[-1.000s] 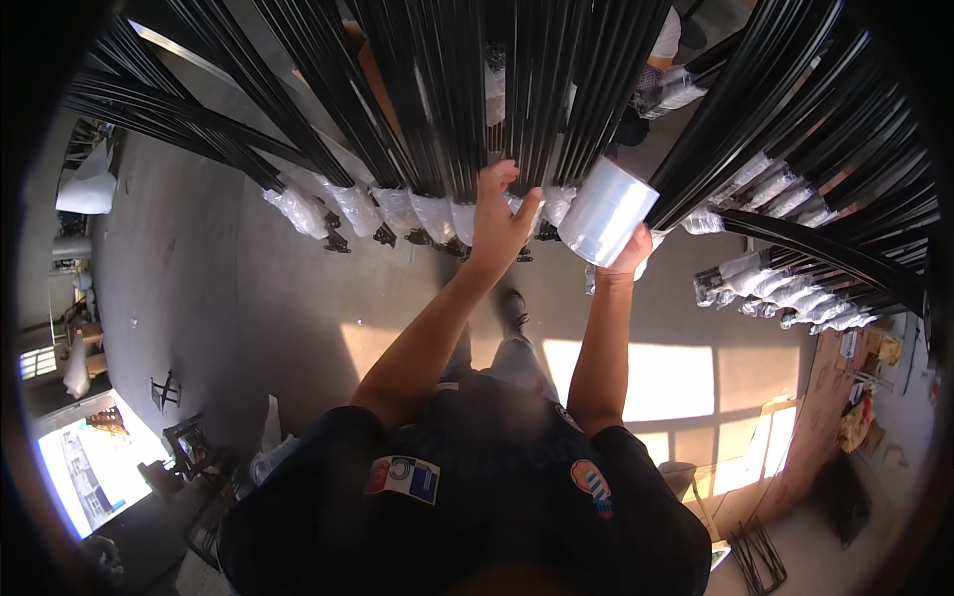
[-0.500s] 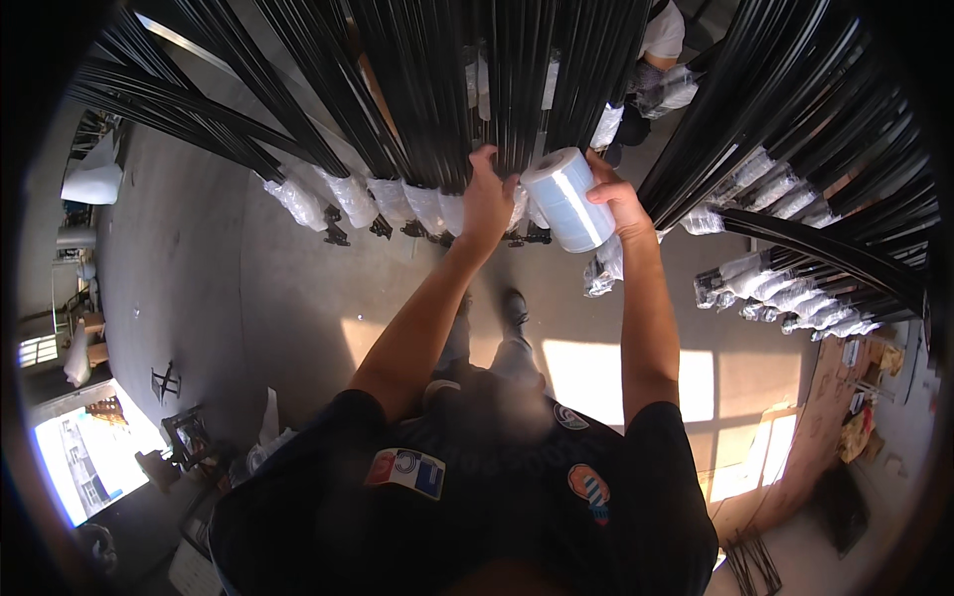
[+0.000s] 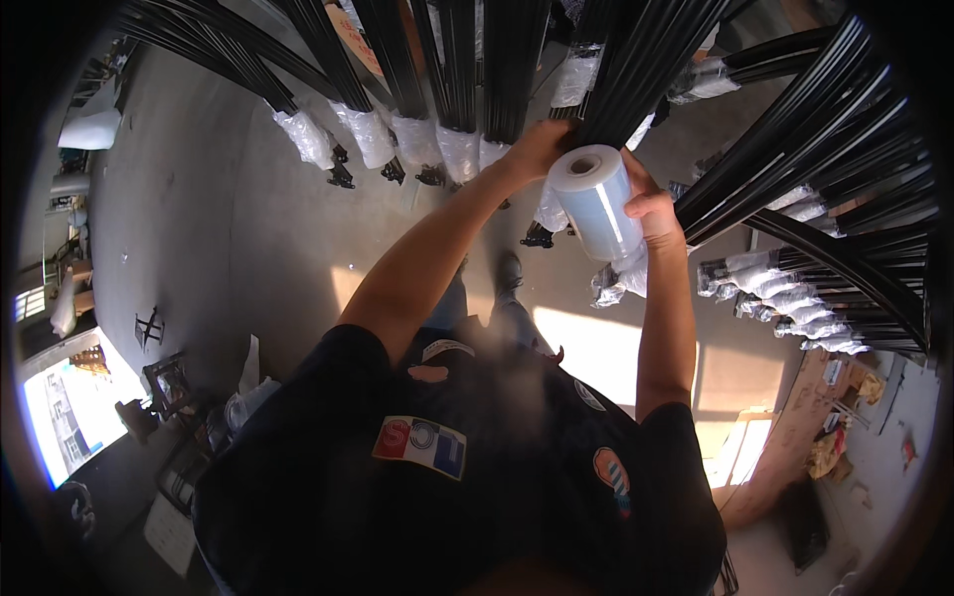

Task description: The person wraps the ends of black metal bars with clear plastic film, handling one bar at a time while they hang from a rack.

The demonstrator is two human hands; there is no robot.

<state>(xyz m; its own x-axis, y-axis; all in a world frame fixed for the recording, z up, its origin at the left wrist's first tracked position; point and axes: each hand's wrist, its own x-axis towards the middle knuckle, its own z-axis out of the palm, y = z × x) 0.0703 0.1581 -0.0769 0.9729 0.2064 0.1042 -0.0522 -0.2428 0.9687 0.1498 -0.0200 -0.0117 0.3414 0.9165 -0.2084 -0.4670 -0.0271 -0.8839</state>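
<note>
Film roll [image 3: 604,217] further right than 0.5 s ago, cored end turned more to camera

Right hand [image 3: 653,211] clamped round roll, some fingers hidden. Left hand [image 3: 542,149] also further right, at black rod bundle [image 3: 651,70]; fingertips hidden, can't tell closure. 2 hands apart, roll between. Roll's long axis steep, cored end up, leaning slightly left.

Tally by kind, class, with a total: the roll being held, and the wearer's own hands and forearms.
Roll: 1
Hands: 2 (left hand, right hand)
Forearms: 2
Total: 5
</note>
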